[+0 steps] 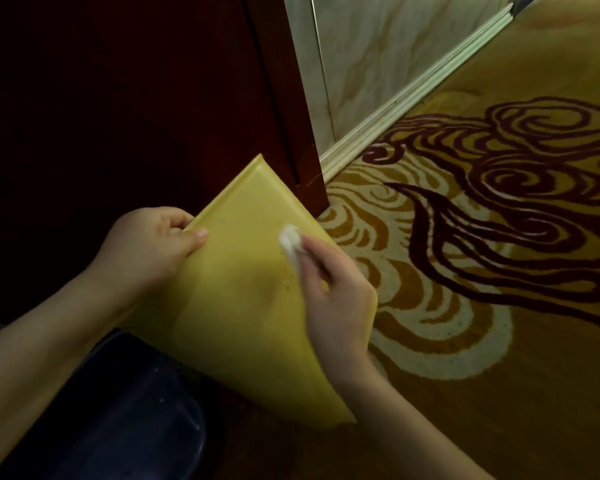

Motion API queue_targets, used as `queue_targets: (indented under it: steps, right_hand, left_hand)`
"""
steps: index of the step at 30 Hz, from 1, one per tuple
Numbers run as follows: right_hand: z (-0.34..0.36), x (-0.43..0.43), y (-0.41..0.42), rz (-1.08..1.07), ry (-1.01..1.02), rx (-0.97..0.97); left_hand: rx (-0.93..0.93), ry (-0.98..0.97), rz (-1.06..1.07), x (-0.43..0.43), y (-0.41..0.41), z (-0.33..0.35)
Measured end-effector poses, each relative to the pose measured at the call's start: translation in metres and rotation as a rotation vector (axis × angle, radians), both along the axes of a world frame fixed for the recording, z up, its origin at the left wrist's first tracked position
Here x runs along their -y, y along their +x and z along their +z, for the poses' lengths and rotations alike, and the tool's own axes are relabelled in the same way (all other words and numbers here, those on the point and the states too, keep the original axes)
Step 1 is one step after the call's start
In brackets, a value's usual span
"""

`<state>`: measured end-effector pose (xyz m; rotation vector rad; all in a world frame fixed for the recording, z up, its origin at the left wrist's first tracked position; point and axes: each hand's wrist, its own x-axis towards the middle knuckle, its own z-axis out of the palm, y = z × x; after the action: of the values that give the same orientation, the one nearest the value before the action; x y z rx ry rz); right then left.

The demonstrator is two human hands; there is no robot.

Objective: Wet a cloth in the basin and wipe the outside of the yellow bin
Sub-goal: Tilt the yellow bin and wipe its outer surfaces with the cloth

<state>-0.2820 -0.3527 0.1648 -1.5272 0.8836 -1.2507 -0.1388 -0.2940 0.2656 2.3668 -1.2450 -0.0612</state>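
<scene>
Fingers point(184, 237) of the left hand point(153, 244) are curled closed around the rim edge of the yellow bin point(243, 306), thumb lying flat on the outer face, the other fingers wrapped over the lip. The right hand point(336, 306) has its fingers closed in a pinch on a small white cloth point(291, 242), which is bunched into a wad and pressed against the bin's outer wall near its upper right edge.

Bin: plain yellow plastic, flat-sided, with rounded corners and a raised lip along the rim. It is tilted, rim pointing up and away toward the left, the lower end down near the floor. The visible side shows a faint darker smudge around the middle and small dark specks near the cloth. Surface is matte, no label seen.

Position: bin is held between both hands, in front of a dark red wooden cabinet point(153, 98) and above the carpet point(465, 271). A dark basin point(118, 410) sits just beside its lower left end; whether they touch cannot be told.

Carpet is gold with maroon and cream swirls. A pale baseboard point(413, 98) runs along the marbled wall point(378, 46) at upper right.
</scene>
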Motion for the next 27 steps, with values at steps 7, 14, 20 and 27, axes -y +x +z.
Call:
queue_targets:
  steps: [7,14,20,27]
  right_hand:
    - [0.005,-0.002,0.069,0.002,-0.441,-0.102]
    - [-0.086,0.008,0.038,-0.067,-0.302,-0.276]
    - [-0.163,0.015,-0.017,-0.183,0.001,-0.442]
    - [-0.125,0.04,-0.024,-0.387,0.206,-0.262]
  left_hand:
    - [-0.079,-0.165,0.058,-0.01,-0.007,-0.027]
    - [-0.197,-0.23,0.169,-0.008,0.011,-0.054]
    - [-0.201,-0.238,0.149,0.001,0.014,-0.055]
    - [-0.195,-0.229,0.106,0.002,0.008,-0.055]
